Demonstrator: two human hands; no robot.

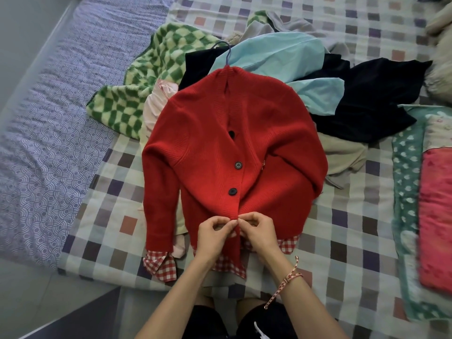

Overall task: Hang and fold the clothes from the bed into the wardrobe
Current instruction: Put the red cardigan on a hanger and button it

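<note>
- The cardigan (pixel 215 143) lay front-up on the bed (pixel 342 241), spread flat, sleeves folded down along its sides.
- It was red ribbed knit; three dark buttons (pixel 238 165) showed down its placket, and red-and-white gingham trim (pixel 161 265) showed at its hem and one cuff.
- A blue hanger hook (pixel 228 53) protruded from the cardigan's collar.
- The left hand (pixel 211 237), fingers curled, pinched the placket edge just above the cardigan's hem.
- The right hand (pixel 260 234), fingers curled likewise, pinched the opposite placket edge; the two hands' fingertips met there.
- Beyond the cardigan's collar lay a green checked fleece (pixel 137 77), a pale blue garment (pixel 274 52) and a black garment (pixel 367 99).
</note>
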